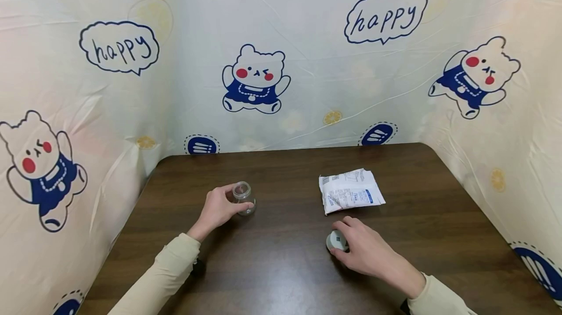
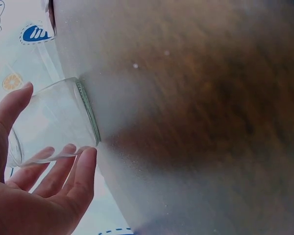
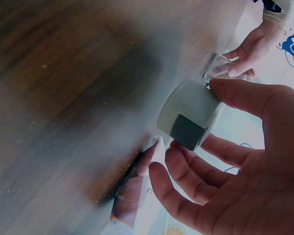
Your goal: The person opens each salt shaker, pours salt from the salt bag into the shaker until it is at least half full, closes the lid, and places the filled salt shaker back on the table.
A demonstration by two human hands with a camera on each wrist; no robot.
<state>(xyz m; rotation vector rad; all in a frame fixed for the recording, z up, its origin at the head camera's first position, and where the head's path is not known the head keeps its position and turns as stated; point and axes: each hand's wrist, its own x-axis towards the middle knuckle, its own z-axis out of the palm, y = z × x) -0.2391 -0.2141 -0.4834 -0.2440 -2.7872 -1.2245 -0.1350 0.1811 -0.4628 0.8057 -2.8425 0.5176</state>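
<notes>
On the left half of the table, my left hand (image 1: 218, 208) has its thumb and fingers around a clear glass jar (image 1: 243, 191). The jar stands upright with its open mouth upward; in the left wrist view its glass wall (image 2: 54, 117) shows between thumb and fingertips. Further right, my right hand (image 1: 366, 246) holds a small pale cylindrical container (image 1: 337, 240) low at the table. In the right wrist view the container (image 3: 188, 105) shows a dark square patch on its side, with my thumb on one side and curled fingers on the other.
A white printed packet (image 1: 351, 190) lies just beyond my right hand. Both hands work over a dark brown wooden table (image 1: 281, 266). A pale cloth (image 1: 307, 86) with printed bears hangs around its back and sides.
</notes>
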